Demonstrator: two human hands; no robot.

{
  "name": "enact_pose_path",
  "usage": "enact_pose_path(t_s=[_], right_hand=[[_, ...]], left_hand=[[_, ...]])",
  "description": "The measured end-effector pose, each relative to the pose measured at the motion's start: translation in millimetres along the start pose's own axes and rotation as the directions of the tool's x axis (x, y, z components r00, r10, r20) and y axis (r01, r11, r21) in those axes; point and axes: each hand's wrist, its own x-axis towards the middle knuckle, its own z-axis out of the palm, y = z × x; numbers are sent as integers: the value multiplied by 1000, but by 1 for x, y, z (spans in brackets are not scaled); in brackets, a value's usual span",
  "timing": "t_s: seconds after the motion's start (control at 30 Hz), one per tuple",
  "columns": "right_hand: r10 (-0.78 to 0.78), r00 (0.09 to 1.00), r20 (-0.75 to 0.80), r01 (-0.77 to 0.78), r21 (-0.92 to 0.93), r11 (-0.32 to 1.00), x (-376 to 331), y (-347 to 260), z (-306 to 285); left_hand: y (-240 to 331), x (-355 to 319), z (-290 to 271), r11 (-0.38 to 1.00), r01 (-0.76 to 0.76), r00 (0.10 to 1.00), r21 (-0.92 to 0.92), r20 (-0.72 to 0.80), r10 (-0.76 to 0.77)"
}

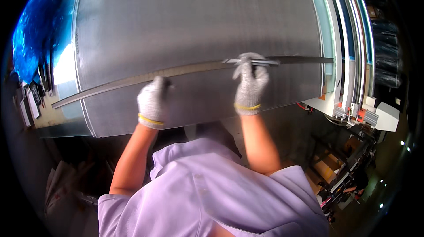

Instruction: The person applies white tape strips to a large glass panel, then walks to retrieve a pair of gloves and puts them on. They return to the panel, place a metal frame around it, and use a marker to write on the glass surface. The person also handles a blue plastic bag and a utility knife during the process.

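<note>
a long grey metal strip lies flat across the big grey mesh sheet, running from beyond the sheet's left edge to near its right edge, probably kept straight as a guide. the left hand, gloved, presses down on the strip left of its middle, fingers curled together over it, likely to stop it sliding. the right hand, gloved too, sits right of the middle, fingers closed around a slim metal tool held against the strip's top. white frames stand past the sheet's right edge.
</note>
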Motion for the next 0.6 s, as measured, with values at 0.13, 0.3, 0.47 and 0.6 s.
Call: enact_pose_path(t_s=[0.13, 0.3, 0.47, 0.6], right_hand=[[-446, 817, 367, 576, -562, 593, 40, 43, -57], [-474, 721, 505, 684, -628, 372, 57, 78, -79], [-455, 770, 447, 621, -689, 373, 65, 71, -74], [-438, 780, 447, 613, -687, 390, 67, 79, -79]], left_hand=[[-73, 6, -7, 986, 107, 944, 124, -323, -62], [-93, 12, -11, 997, 13, 957, 77, -291, 10], [-99, 12, -8, 999, 35, 963, 25, -269, -27], [-113, 9, -14, 999, 31, 984, -17, -177, -33]])
